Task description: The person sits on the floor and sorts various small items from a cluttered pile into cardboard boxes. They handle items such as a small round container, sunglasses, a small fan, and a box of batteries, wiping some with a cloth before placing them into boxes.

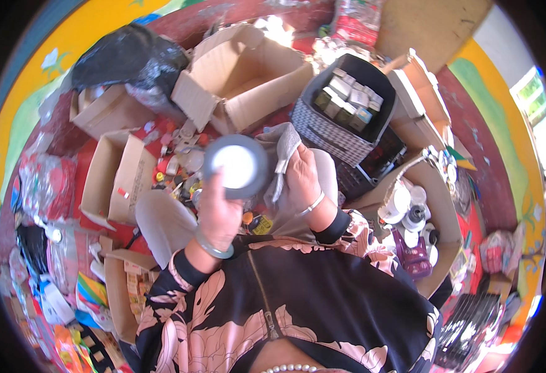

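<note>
My left hand (219, 214) is raised and holds a round grey disc with a white centre (237, 165), its flat face turned up toward me. A pale green bangle circles that wrist. My right hand (302, 177) grips a grey cloth (282, 149) that lies against the disc's right edge. A silver bracelet sits on the right wrist. Both forearms wear dark sleeves with a pink flower print. My knees in grey trousers show beneath the hands.
An open cardboard box (242, 78) stands ahead, and a dark woven basket (341, 109) of small boxed items sits to its right. More cartons lie at left (120, 180) and right (437, 205), the right one with white round parts. Small clutter covers the red floor.
</note>
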The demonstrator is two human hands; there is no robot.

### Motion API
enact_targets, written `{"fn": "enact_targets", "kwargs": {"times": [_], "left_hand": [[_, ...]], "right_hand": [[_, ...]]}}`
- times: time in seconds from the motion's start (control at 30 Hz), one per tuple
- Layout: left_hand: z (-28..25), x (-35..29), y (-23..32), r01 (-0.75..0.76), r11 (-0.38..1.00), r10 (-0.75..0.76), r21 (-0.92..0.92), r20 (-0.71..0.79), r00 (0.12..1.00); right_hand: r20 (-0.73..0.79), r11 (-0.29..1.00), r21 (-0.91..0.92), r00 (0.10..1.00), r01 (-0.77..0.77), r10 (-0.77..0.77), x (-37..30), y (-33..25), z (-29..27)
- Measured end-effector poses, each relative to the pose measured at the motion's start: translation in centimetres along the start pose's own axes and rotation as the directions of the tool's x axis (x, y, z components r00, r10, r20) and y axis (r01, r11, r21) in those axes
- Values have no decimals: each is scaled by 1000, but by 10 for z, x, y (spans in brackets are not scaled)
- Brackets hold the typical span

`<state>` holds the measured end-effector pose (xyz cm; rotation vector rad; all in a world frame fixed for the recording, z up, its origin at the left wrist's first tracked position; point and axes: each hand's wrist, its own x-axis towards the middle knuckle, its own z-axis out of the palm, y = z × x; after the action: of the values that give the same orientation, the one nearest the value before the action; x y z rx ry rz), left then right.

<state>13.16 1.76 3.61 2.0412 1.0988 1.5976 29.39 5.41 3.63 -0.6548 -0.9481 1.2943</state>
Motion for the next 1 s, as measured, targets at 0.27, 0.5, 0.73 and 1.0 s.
{"fn": "enact_targets", "kwargs": {"times": [0.27, 0.5, 0.73, 1.0], "left_hand": [[32, 27, 16, 437, 125, -613, -891, 277, 740], [77, 41, 17, 649, -300, -507, -699, 693, 513], [160, 72, 56, 741, -282, -341, -610, 786, 517], [258, 117, 107, 801, -190, -272, -568, 814, 513]], "right_hand": [[-8, 710, -681, 970, -182, 241, -9, -1, 1], [168, 396, -917, 946, 46, 278, -15, -45, -54], [-18, 384, -922, 984, 52, -176, -48, -112, -132], [-8, 18, -1000, 523, 15, -852, -66, -206, -177]]}}
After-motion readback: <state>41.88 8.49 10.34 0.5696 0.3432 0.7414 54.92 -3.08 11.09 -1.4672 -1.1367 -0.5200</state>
